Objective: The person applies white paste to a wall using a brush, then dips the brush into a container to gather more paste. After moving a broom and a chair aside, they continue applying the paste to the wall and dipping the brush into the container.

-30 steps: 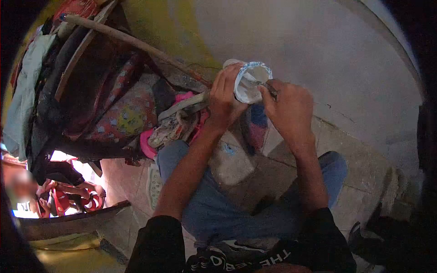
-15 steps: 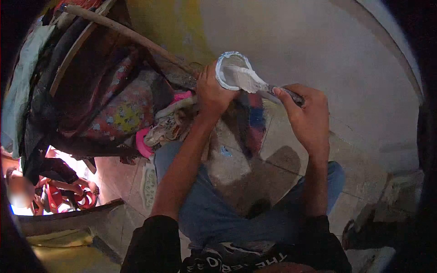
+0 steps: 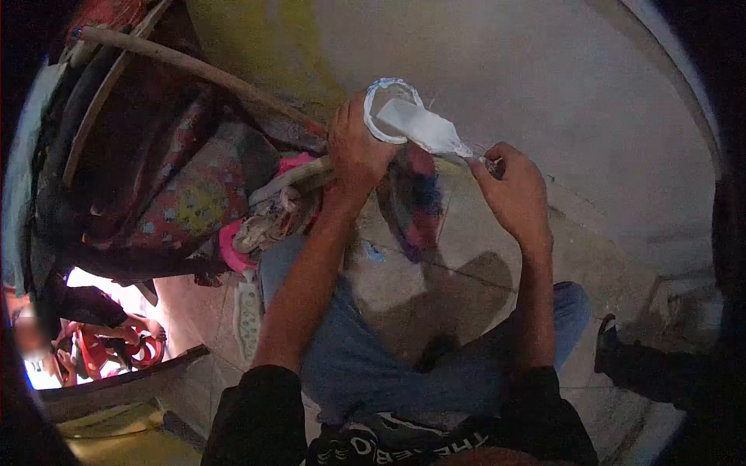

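My left hand (image 3: pixel 361 147) is closed around a small tub (image 3: pixel 371 109) whose rim is smeared white. The tub's mouth tips towards me, and part of its pale inside shows. In my right hand (image 3: pixel 509 186), a paintbrush (image 3: pixel 423 126) is gripped by its stained handle. Its head is thickly coated in white, with the far end inside the mouth of the tub. Both hands are raised above my bent legs, in front of the wall. My fingers hide the tub's left side and most of the handle.
A wall (image 3: pixel 497 85) with a yellow patch rises ahead. At left, a long wooden stick (image 3: pixel 194 66) slants over heaped patterned cloth (image 3: pixel 194 202). A pink ring-shaped object (image 3: pixel 231 245) lies by my knee. Beyond a bright opening, a person (image 3: pixel 93 342) sits near red objects.
The paintbrush has turned, showing a broader white face at the tub's mouth. My right hand has shifted slightly left, and its grip on the handle has altered.
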Motion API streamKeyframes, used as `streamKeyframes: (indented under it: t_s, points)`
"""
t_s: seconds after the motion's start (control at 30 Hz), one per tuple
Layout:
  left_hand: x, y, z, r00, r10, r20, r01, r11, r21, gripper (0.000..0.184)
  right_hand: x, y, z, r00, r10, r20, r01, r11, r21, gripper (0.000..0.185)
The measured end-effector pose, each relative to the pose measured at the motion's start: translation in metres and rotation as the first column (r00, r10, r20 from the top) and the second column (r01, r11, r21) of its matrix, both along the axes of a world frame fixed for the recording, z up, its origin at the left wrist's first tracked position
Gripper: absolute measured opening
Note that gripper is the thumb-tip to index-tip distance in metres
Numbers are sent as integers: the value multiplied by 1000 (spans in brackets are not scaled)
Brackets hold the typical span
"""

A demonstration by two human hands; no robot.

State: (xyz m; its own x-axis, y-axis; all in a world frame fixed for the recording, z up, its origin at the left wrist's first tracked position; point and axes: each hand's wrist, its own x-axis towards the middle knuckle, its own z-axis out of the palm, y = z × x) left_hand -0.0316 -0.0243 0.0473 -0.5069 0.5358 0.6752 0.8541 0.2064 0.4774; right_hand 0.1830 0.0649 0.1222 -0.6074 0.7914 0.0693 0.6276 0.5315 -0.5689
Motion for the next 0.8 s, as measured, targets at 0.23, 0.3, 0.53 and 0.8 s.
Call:
streamKeyframes:
  t_s: [0.23, 0.3, 0.53, 0.8]
  points:
    - [6, 5, 7, 980, 27, 196, -15, 998, -61, 75, 1, 17, -30, 983, -25, -181, -21, 969, -246, 42]
    - [6, 6, 6, 979, 45, 200, -32, 997, -67, 73, 1, 19, -43, 978, -45, -203, -11, 964, -266, 42]
    - [-4, 8, 10, 934, 118, 337, -103, 993, -64, 70, -26, -1, -67, 793, -227, -566, -89, 875, -475, 33]
    - [-10, 1, 5, 905, 110, 411, -82, 993, -87, 75, -61, -30, -58, 618, -373, -692, -42, 863, -503, 30]
